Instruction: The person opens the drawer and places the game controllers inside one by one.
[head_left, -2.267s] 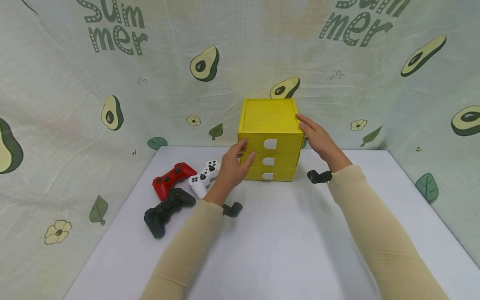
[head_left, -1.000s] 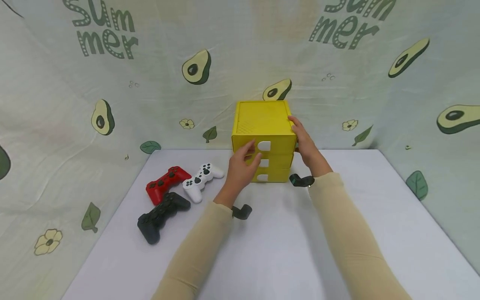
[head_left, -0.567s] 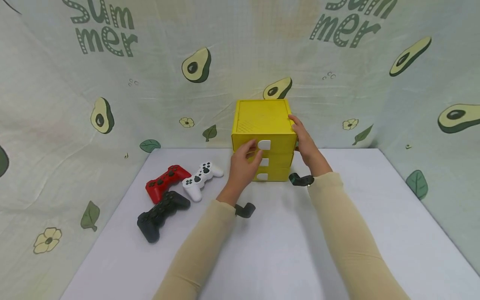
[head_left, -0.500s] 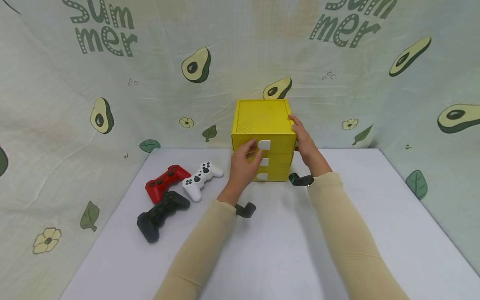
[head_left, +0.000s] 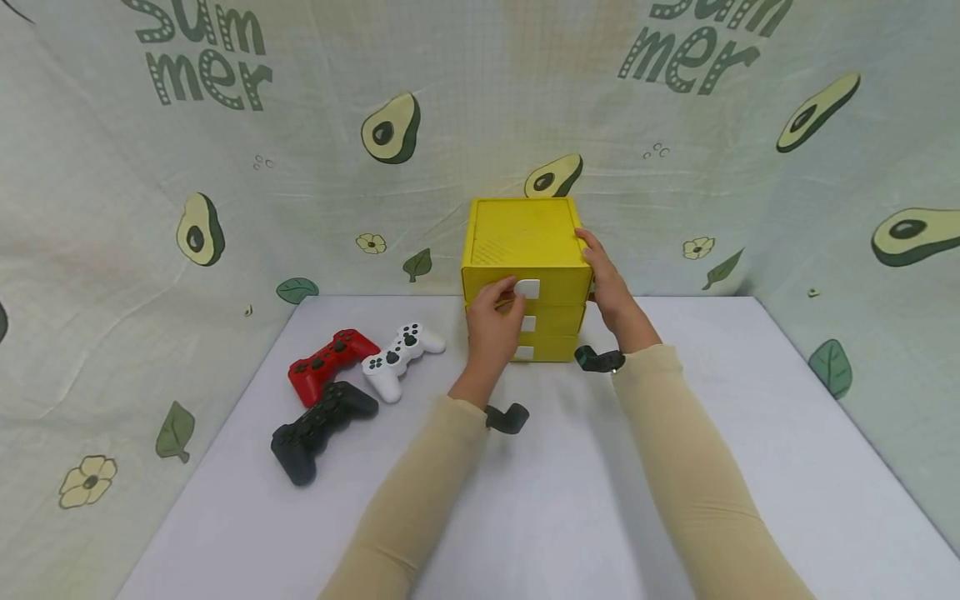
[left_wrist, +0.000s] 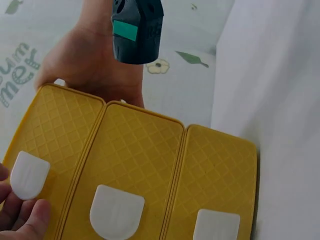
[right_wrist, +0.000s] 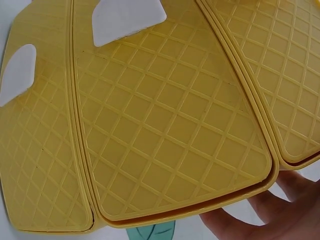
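Observation:
A yellow three-drawer box point(head_left: 523, 229) stands at the back of the table, each drawer front carrying a white tab handle. At the top drawer, my left hand point(head_left: 495, 325) has its fingers and thumb curled in at the edge of the white tab point(head_left: 528, 289). The left wrist view shows those fingertips point(left_wrist: 37, 215) right around that tab point(left_wrist: 30, 175). My right hand point(head_left: 613, 292) rests along the box's right side, one fingertip over the top edge. In the right wrist view, its extended fingers point(right_wrist: 267, 205) lie against the side, partly hidden behind the box.
Left of the box lie a red game controller point(head_left: 330, 362), a white game controller point(head_left: 401, 357) and a black game controller point(head_left: 318, 429) on the white table point(head_left: 585, 500). A printed cloth point(head_left: 465, 100) hangs close behind the box. Each wrist wears a small black camera point(head_left: 507, 418).
My left hand has moved right from the box's left front corner to the top tab, its fingers drawing together. My right hand has settled closer along the side. All drawers stay closed.

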